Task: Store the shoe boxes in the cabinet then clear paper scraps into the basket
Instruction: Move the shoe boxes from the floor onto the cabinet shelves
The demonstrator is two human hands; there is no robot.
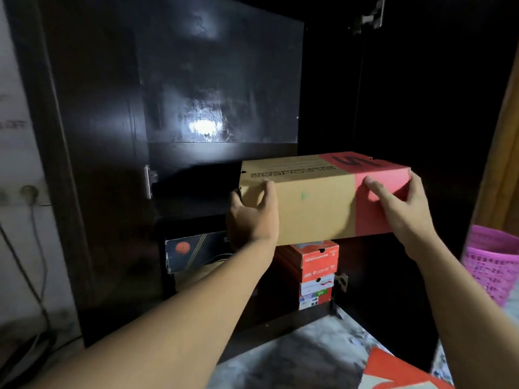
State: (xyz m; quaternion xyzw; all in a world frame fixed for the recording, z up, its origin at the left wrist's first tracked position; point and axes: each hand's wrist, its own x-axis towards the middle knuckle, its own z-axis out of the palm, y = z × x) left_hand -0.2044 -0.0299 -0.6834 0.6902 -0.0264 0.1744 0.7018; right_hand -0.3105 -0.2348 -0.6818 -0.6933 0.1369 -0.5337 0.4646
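Both hands carrying shoe box to cabinet shelf.
Left hand (252, 217) and right hand (404, 209) grip shoe box (317, 200) ends, long axis crosswise, held at cabinet (112, 136) shelf front edge.

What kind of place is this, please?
Probably a room at home: a dark cabinet holding stacked shoe boxes, a wall socket and a pink basket.
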